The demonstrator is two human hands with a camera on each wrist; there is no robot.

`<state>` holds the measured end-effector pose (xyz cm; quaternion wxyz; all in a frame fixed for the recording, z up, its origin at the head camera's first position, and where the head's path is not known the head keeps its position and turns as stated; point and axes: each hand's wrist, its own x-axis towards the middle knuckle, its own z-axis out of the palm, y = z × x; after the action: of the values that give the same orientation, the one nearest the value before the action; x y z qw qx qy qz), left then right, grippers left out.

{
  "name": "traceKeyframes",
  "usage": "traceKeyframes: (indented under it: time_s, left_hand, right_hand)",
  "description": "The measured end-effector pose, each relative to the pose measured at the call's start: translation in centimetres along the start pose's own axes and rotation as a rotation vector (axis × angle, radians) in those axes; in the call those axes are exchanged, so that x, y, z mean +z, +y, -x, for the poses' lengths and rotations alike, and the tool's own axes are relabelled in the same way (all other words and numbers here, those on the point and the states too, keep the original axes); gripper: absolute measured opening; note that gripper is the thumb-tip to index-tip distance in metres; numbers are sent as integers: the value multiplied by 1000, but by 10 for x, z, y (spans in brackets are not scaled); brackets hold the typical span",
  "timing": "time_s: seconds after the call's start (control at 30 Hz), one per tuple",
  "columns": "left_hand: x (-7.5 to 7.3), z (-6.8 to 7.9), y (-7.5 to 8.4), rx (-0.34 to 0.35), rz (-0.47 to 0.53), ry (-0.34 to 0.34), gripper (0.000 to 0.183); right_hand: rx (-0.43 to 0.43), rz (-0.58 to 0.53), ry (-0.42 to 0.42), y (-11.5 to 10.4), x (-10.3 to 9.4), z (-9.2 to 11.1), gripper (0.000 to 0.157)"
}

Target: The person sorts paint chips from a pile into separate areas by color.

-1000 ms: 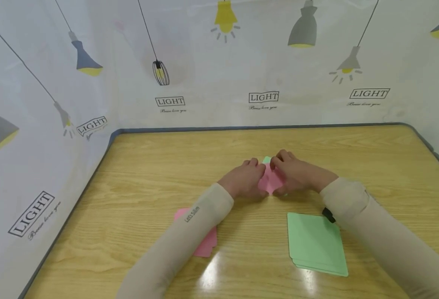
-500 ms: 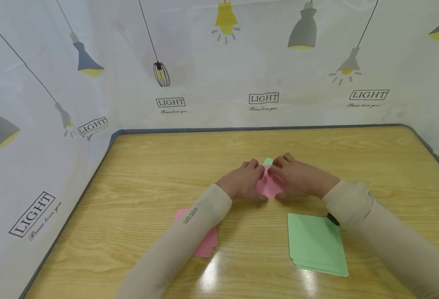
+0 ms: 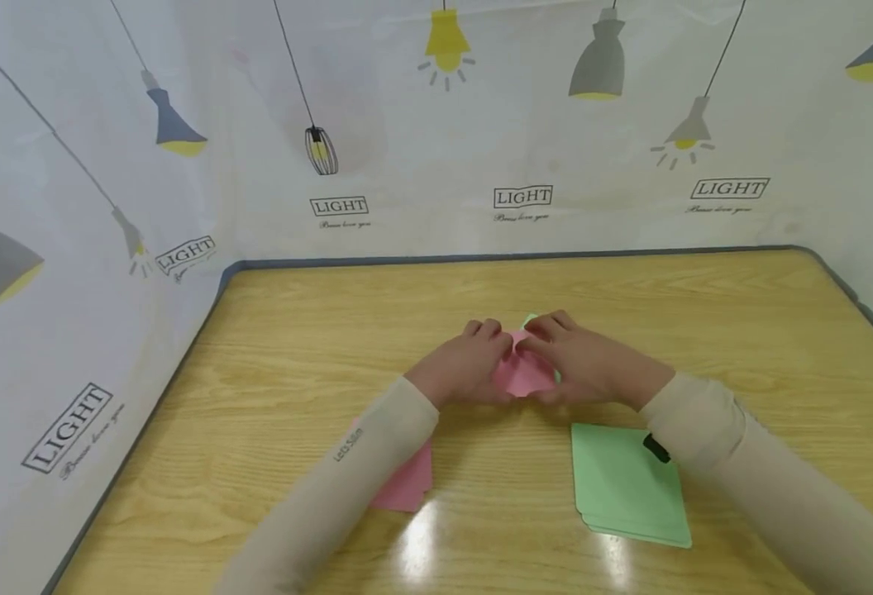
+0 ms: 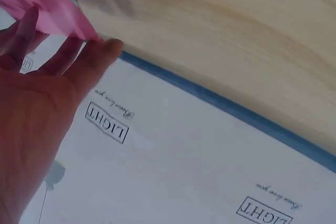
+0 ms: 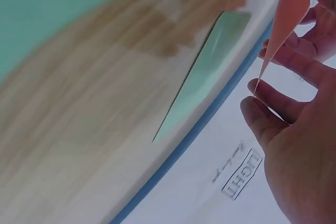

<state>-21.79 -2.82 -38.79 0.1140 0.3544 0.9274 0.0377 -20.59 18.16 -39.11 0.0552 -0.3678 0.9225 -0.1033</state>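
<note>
A bent sheet of pink paper is held between the two hands, a little above the table. My left hand pinches its left side between thumb and fingers, as the left wrist view also shows on the pink sheet. My right hand pinches the other side; in the right wrist view the paper's edge runs into the fingertips. Behind and under it lies a green sheet flat on the table, mostly hidden by hands and paper in the head view.
Beneath the left sleeve, partly covered, lies a stack of pink sheets. A stack of green sheets lies near the right forearm, with a black strap piece above its corner. White printed sheeting borders the wooden table.
Both hands have shifted slightly left with the pink paper, the left one more. The paper's green neighbour now shows at its right side. The stacks have stayed put.
</note>
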Motion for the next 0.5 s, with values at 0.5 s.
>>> traceKeyframes:
  time_s: [0.5]
  left_hand:
    - [-14, 79, -13, -43, 117, -54, 49]
  right_hand:
    - [-68, -184, -19, -74, 4, -14, 57]
